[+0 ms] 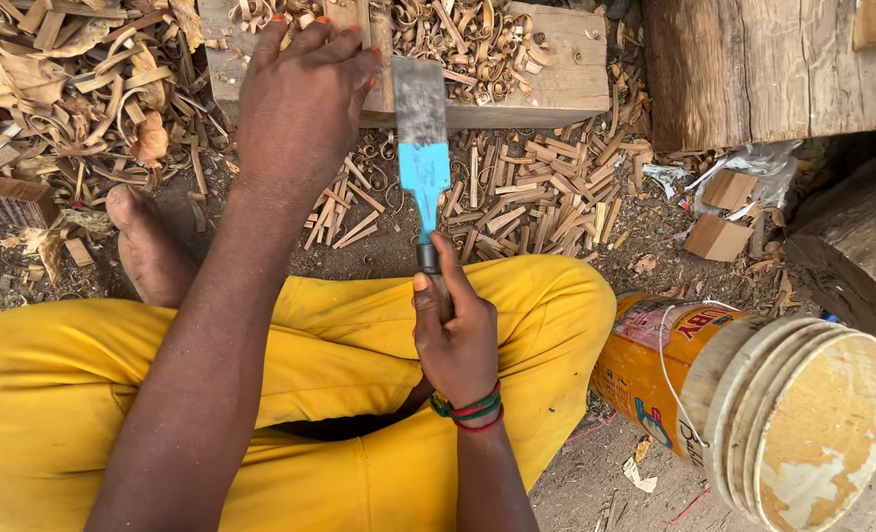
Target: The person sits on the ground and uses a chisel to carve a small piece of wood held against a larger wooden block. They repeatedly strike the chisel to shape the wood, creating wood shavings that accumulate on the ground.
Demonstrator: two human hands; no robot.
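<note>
Two hands working one chisel [423,158]
Right hand [457,340] is clenching its handle; left hand [300,103] is pressing one wooden block [546,94], fingers spread.

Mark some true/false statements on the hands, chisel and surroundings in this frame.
1. The right hand grips the handle of a wide chisel with a blue-painted blade. True.
2. The left hand rests in the lap. False: it presses down on a small wooden piece on the wooden block.
3. Wood shavings litter the ground. True.
4. The yellow bucket stands upright. False: it lies on its side, with round wooden discs at its mouth.
5. The person wears blue trousers. False: the trousers are yellow.
</note>
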